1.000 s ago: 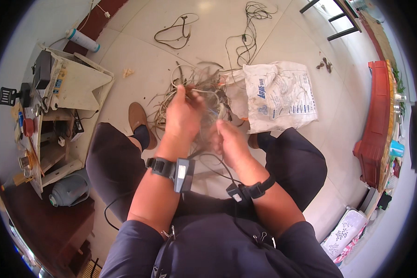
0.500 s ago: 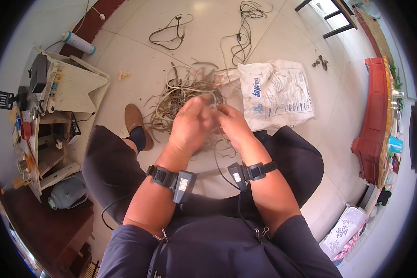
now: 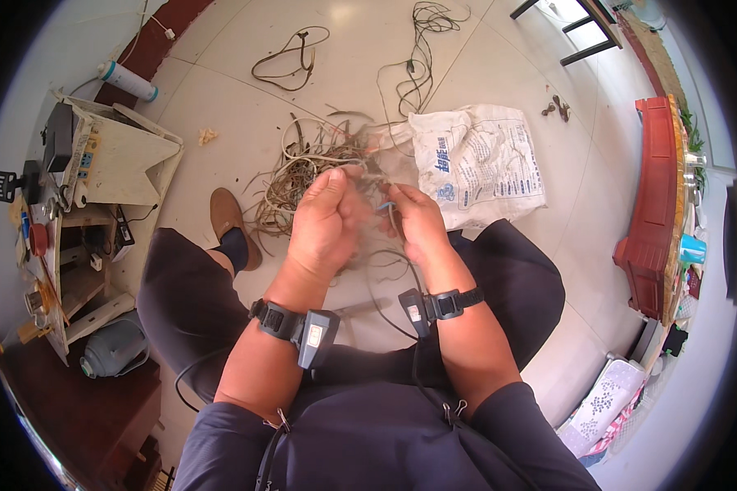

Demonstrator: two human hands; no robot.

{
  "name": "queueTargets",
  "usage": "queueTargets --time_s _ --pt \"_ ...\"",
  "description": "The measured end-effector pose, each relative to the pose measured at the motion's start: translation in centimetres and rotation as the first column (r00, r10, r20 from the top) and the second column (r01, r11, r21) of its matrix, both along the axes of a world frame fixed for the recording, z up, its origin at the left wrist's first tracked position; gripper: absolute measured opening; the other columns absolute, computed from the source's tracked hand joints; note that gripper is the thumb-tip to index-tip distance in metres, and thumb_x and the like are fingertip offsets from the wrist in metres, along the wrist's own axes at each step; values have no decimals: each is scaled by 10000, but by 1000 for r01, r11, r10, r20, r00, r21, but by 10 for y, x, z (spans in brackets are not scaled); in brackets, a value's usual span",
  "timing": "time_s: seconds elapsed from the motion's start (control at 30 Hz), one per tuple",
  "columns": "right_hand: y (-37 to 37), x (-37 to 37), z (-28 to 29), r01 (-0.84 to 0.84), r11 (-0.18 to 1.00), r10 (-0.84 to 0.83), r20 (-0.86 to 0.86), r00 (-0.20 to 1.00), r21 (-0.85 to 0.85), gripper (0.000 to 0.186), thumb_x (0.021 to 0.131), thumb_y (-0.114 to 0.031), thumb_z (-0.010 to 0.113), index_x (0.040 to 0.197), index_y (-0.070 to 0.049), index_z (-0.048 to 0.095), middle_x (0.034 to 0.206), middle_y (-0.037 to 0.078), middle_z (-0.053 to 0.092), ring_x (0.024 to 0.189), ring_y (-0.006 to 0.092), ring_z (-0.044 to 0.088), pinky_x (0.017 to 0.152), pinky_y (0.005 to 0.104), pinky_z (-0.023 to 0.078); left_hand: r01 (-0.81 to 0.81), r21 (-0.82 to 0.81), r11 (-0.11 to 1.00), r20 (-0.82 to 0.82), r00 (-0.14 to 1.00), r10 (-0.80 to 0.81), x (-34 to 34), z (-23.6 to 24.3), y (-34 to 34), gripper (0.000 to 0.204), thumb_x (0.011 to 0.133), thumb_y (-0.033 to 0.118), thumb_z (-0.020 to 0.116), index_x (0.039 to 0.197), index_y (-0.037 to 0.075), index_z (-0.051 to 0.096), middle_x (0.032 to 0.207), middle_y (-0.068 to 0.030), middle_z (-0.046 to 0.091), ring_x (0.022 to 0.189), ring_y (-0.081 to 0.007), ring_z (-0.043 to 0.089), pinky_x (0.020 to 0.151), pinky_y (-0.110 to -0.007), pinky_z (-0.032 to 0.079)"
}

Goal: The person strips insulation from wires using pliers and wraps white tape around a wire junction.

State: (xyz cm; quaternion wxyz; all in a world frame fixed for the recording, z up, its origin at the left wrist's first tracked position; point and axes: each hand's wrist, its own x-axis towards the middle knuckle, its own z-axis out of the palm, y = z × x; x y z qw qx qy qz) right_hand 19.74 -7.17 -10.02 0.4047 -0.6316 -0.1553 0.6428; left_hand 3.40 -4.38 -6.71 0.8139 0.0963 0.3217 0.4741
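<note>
Above the floor between my knees, my left hand (image 3: 326, 217) is closed, its thumb on top and its fingers curled and blurred by motion. What it grips is hidden. Just to its right, my right hand (image 3: 418, 221) pinches a thin grey cable (image 3: 395, 222), with a small light-blue piece (image 3: 385, 206) beside the fingertips. A narrow gap parts the two hands. Beyond and left of them lies a tangled heap of old cables (image 3: 282, 184), beige, grey and brown. A white woven sack (image 3: 483, 168) with blue print lies flat at the right of the heap.
Farther off lie a looped dark cable (image 3: 282, 80) and a tangle of thin dark cable (image 3: 418, 69). A worn wooden cabinet (image 3: 127, 164) and a grey kettle-like jug (image 3: 115, 348) stand left. A red wooden cabinet (image 3: 655, 209) stands right, a black-legged stool (image 3: 590, 37) far right.
My hands have drawn a little apart, the left one shifting left. The light-blue piece now shows at my right fingertips. The whole view has shifted slightly.
</note>
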Motion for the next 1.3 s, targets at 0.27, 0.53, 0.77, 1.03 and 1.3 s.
queueTargets --time_s 0.27,0.53,0.77,1.03,1.3 --pt "-10 -4 -14 -105 993 107 45 993 -61 307 971 -294 629 1143 -41 652 857 31 620 689 129 575 539 293 461 -133 55 990 -42 990 135 -8 -8 14 289 1082 269 456 1168 27 587 778 3 489 689 -129 468 731 -307 456" --pt "1 -9 3 226 973 -228 -272 935 -41 216 1000 -255 583 1092 -80 671 606 -39 464 467 79 408 416 245 309 132 192 972 -515 857 -15 12 -23 -21 463 1074 357 473 1377 15 546 1247 -62 614 1149 -172 556 993 -342 445" --pt "7 -6 4 360 932 -357 -252 899 -38 216 992 -221 572 1088 -66 688 738 -4 579 535 91 499 447 234 386 418 172 892 -640 736 -221 19 -39 -35 368 1038 252 516 1272 -10 626 1230 -109 649 1128 -178 581 1014 -323 429" --pt "-6 -39 4 142 988 -140 -48 989 57 234 987 -250 581 1035 -41 674 843 30 631 708 115 598 563 274 473 66 -13 998 -564 824 -62 26 -28 -24 228 1063 197 510 1099 29 660 817 11 619 658 -53 502 600 -229 435" --pt "-9 -44 27 -493 863 268 728 631 109 274 994 -275 537 967 -22 637 937 211 667 862 401 640 720 470 491 16 166 986 -769 628 119 16 -25 -13 269 1061 225 533 953 29 684 733 35 582 627 -35 442 573 -223 392"
